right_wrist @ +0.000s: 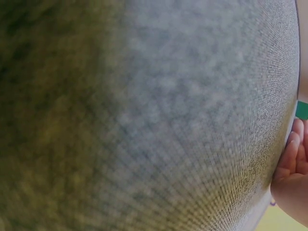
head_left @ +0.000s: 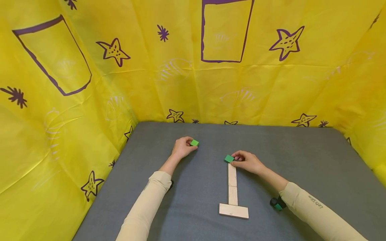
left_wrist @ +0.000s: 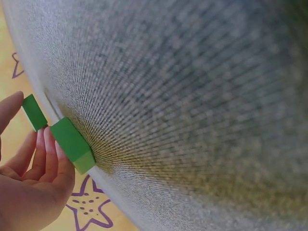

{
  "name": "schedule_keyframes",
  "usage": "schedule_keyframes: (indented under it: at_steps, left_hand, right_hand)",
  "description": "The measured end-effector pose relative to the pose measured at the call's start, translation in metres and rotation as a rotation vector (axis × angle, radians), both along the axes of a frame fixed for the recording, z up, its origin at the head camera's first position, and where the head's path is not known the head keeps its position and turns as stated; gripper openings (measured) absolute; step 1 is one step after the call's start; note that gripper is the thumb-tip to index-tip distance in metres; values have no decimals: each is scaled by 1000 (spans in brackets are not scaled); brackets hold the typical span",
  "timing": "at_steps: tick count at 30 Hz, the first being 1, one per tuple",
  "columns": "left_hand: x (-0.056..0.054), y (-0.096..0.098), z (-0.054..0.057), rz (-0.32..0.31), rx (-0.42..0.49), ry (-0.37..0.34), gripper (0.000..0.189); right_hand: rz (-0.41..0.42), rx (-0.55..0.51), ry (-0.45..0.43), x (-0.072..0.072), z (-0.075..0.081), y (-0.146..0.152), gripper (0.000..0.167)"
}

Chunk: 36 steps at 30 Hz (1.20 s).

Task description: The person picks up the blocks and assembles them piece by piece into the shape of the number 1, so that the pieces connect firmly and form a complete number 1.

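Observation:
My left hand (head_left: 182,147) pinches a green block (head_left: 194,143) toward the far left of the table. Two green pieces show in the left wrist view: a small block (left_wrist: 34,113) between thumb and fingertips, and a larger-looking block (left_wrist: 72,143) beside the fingers. At the far end of a row of pale wooden planks, my right hand (head_left: 248,161) grips a darker green block (head_left: 229,158) by thumb and fingers. The row has a far plank (head_left: 232,175), a middle plank (head_left: 233,195) end to end with it, and a crosswise plank (head_left: 233,211) nearest me.
A grey cloth-covered table (head_left: 301,160) lies under everything. Yellow patterned curtain (head_left: 181,83) encloses it at the back and both sides, right at the table's edges. A dark device (head_left: 276,203) is strapped at the right wrist.

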<state>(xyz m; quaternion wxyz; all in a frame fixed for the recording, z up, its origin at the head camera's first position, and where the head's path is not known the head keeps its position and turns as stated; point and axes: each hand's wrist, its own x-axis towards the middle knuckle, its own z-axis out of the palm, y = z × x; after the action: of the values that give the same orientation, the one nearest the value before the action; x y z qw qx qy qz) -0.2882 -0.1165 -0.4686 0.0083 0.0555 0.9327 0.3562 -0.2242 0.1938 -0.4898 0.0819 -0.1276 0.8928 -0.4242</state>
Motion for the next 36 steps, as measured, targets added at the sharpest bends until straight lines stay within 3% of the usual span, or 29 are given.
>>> schedule_keyframes:
  at_steps: [18,28,36]
  left_hand:
    - [16,-7,2,-22,94,59,44]
    - [28,-3,4,-19,156,63,42]
    - [40,5,11,-59,199,33,41]
  right_hand:
    - [-6,3,2,4,0,-2,34]
    - [-5,1,2,4,0,-2,34]
    - [-3,-8,8,3,1,-1,34]
